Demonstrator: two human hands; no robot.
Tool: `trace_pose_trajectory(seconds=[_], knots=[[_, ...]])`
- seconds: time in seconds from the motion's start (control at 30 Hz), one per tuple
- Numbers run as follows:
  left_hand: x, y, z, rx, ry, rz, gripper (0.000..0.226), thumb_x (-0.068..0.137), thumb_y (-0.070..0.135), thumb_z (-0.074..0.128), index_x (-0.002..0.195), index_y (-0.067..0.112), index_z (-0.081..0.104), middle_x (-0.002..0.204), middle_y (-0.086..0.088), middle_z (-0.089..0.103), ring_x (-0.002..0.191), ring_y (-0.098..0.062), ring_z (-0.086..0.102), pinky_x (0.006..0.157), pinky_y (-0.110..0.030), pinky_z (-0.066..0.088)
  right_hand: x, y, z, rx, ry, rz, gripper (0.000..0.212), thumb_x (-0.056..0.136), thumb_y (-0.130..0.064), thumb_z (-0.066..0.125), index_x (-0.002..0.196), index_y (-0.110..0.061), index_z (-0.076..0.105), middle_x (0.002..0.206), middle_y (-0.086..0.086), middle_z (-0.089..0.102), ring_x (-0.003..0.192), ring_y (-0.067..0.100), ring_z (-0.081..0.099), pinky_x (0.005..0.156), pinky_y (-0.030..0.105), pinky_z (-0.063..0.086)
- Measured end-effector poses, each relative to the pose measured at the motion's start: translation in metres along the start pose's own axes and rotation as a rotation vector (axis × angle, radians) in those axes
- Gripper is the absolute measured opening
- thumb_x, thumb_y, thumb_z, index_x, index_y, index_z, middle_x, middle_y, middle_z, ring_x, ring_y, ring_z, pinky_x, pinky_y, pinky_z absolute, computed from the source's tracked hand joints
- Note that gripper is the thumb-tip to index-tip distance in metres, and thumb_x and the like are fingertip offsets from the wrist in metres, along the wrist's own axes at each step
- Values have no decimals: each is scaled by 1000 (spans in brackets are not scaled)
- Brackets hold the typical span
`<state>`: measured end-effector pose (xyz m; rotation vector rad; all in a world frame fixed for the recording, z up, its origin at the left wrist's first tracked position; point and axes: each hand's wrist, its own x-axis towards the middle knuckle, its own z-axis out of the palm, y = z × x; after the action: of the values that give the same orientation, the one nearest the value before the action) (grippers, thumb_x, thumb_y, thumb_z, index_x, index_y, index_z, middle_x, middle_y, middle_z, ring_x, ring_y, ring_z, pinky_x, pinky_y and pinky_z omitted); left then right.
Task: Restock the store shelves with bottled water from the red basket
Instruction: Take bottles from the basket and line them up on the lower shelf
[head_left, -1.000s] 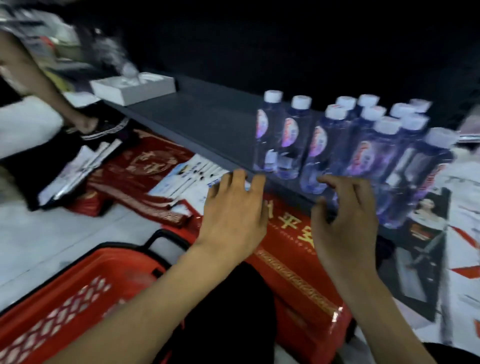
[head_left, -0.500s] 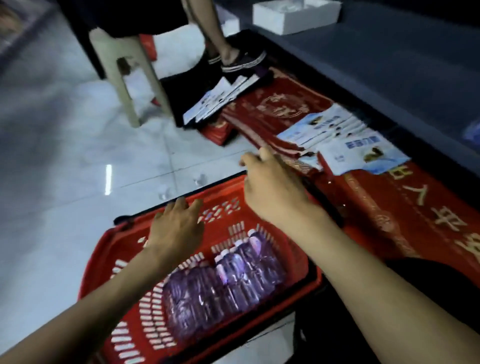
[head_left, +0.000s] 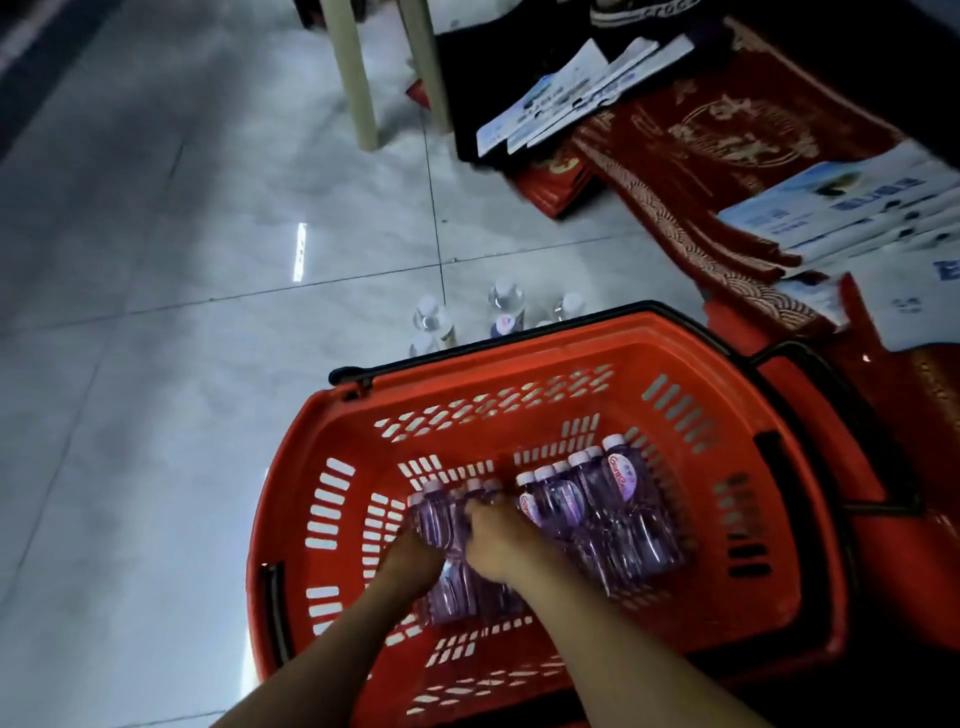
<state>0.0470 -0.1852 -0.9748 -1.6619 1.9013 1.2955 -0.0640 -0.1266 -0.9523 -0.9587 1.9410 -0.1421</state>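
Observation:
The red basket (head_left: 519, 395) stands on the floor below me. Several water bottles with white caps lie flat on its bottom in two groups. My left hand (head_left: 413, 564) and my right hand (head_left: 498, 540) are both down in the basket, closed around the left group of bottles (head_left: 441, 519). The right group of bottles (head_left: 597, 499) lies untouched beside them. The shelf is out of view.
Three or so loose bottles (head_left: 501, 309) stand on the tiled floor just beyond the basket. Red mats (head_left: 727, 140) and stacked leaflets (head_left: 841, 208) lie to the right. Two stool legs (head_left: 358, 73) rise at the top.
The view has swung from the shelf down to the basket. Both hands moved from the shelf edge, over the basket rim, down onto the left group of bottles.

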Motion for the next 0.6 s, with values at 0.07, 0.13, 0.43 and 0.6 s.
trace_pose_trajectory(seconds=[0.07, 0.13, 0.43, 0.6], knots=[[7, -3, 5, -83, -29, -110, 19, 97, 12, 48, 104, 3, 63, 107, -16, 64, 87, -24, 58, 74, -30, 47, 7, 20, 14, 57, -87, 90, 63, 94, -17, 51, 152, -15, 26, 154, 18, 34, 136, 35, 43, 109, 39, 41], [15, -5, 10, -257, -56, -194, 18, 98, 13, 47, 99, 4, 63, 105, -18, 67, 89, -29, 63, 82, -36, 53, 14, 36, 17, 140, -136, 196, 74, 94, -14, 49, 157, -14, 10, 147, 19, 46, 128, 32, 52, 100, 34, 45], [30, -10, 14, -601, -150, -369, 9, 92, 9, 52, 99, 7, 56, 107, -16, 58, 95, -30, 56, 74, -39, 50, 46, 57, 32, 437, -257, 338, 87, 73, -29, 76, 149, -18, 33, 138, 7, 55, 119, 25, 57, 96, 36, 51], [29, -14, 22, -659, -356, -346, 33, 84, 22, 56, 112, 4, 60, 106, -17, 62, 91, -28, 58, 69, -37, 50, 39, 66, 22, 589, -311, 389, 114, 71, -43, 83, 157, -21, 11, 155, 9, 36, 139, 30, 39, 112, 42, 36]])
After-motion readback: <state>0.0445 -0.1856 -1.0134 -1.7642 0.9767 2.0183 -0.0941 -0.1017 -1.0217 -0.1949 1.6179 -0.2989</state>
